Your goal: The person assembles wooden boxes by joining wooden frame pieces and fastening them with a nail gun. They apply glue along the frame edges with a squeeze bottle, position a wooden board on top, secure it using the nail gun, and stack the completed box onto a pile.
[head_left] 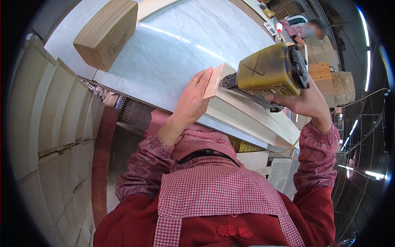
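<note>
My right hand [307,101] is wrapped around the handle of a worn yellow nail gun [263,70] with a black cap and a dark mark drawn on its side. The gun's nose rests at the corner of a pale wooden box frame [247,113], by its end board [214,84]. Against the outside of that end board my left hand [192,99] is pressed, steadying it, with a ring on one finger. The frame lies along the near edge of the marble-patterned table [177,53]. The nail gun covers part of the frame's inside.
A thick brown wooden block [107,35] stands on the table at upper left. Stacked pale boards [57,123] rise on the left. Under the table is a yellow crate [247,146]. A person [294,29] works at the far right, near cardboard boxes [343,88] and a hanging hose [366,96].
</note>
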A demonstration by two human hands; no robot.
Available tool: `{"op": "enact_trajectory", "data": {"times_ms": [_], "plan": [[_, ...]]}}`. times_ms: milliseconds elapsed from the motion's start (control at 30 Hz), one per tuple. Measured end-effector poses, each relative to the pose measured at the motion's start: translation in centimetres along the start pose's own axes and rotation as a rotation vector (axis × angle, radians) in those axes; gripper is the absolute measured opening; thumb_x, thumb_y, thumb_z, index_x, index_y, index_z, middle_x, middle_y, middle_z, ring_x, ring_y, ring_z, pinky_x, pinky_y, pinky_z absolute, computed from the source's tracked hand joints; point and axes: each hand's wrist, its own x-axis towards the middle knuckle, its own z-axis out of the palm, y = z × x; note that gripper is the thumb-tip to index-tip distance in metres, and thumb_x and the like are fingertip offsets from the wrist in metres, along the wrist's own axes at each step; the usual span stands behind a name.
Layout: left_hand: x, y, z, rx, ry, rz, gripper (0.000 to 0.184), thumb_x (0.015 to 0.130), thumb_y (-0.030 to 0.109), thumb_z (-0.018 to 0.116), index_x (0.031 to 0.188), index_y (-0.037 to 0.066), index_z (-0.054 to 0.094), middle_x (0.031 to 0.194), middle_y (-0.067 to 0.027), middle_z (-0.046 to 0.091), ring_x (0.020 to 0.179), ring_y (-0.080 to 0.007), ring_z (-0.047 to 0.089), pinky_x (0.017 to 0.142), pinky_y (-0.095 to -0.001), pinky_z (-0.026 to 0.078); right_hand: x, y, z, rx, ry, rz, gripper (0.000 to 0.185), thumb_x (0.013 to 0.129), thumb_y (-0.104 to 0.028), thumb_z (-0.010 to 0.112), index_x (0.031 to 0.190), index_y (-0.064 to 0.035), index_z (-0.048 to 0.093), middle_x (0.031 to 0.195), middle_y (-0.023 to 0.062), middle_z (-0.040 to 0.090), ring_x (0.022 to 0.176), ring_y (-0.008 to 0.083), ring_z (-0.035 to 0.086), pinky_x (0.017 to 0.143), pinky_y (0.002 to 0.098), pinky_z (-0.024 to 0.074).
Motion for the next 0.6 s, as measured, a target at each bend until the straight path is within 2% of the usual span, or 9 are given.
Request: {"op": "enact_trajectory", "data": {"times_ms": [200,433,600], "plan": [[-0.2,1.0,0.0,0.037,0.040,-0.038,0.064,0.082,-0.009,0.057,0.145,0.000,0.043,0.137,-0.0224,0.056,0.120,-0.0363,0.059,0.096,-0.0397,0.052,-1.1,0.0,0.3,0.005,-0.014,-0.097,0.062,0.067,-0.017,0.095,0.119,-0.0030,0.066,0.109,0.0147,0.072,0.094,0.0277,0.071,0.080,0.0363,0.0574],[-0.1,0.8,0.3,0.050,0.055,-0.042,0.063,0.082,-0.009,0.058,0.143,0.000,0.045,0.136,-0.0220,0.057,0.118,-0.0372,0.060,0.094,-0.0403,0.053,-1.0,-0.5,0.4,0.037,-0.026,-0.067,0.059,0.067,-0.019,0.095,0.117,-0.0025,0.068,0.109,0.0141,0.073,0.093,0.0277,0.071,0.079,0.0363,0.0571],[0.0,0.8,0.3,0.046,0.053,-0.059,0.062,0.081,-0.008,0.059,0.142,0.000,0.045,0.135,-0.0221,0.057,0.118,-0.0382,0.060,0.094,-0.0409,0.053,-0.6,0.0,0.4,-0.108,-0.011,-0.197,0.059,0.070,-0.021,0.094,0.119,-0.0027,0.067,0.109,0.0145,0.073,0.093,0.0289,0.071,0.079,0.0372,0.0577]]}}
